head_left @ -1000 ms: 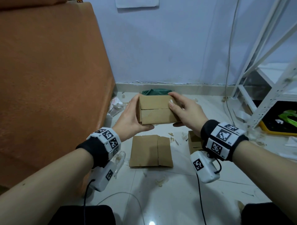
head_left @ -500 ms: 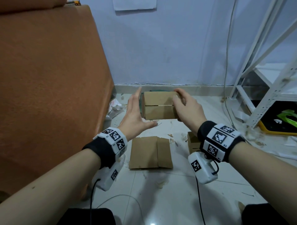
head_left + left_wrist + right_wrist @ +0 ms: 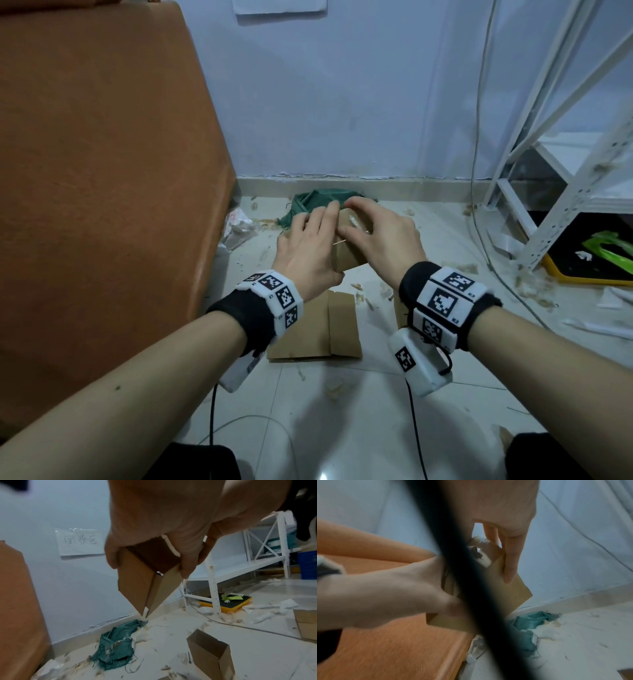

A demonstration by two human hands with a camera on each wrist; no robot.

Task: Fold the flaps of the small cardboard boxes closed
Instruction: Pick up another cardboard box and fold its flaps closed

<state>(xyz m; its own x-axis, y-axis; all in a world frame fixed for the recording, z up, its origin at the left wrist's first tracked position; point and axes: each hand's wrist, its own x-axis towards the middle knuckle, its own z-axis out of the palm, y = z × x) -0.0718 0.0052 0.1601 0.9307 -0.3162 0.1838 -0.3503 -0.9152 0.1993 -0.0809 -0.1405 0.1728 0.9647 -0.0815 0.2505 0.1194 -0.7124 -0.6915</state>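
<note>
A small brown cardboard box hangs in the air above the floor, held between both hands. My left hand grips its left side, with fingers over the top and the thumb underneath. My right hand grips its right side, fingers curled over the top flaps. In the left wrist view the box hangs below the left hand with a corner pointing down. In the right wrist view a dark cable crosses in front of the box. A flattened box lies on the floor below.
An orange upholstered block fills the left side. A green cloth lies by the wall. A white metal rack stands at right with a yellow-rimmed black tray under it. An open box stands on the littered floor.
Both hands have shifted from the box's sides onto its top, covering the flaps. The box has tilted and sunk a little lower.
</note>
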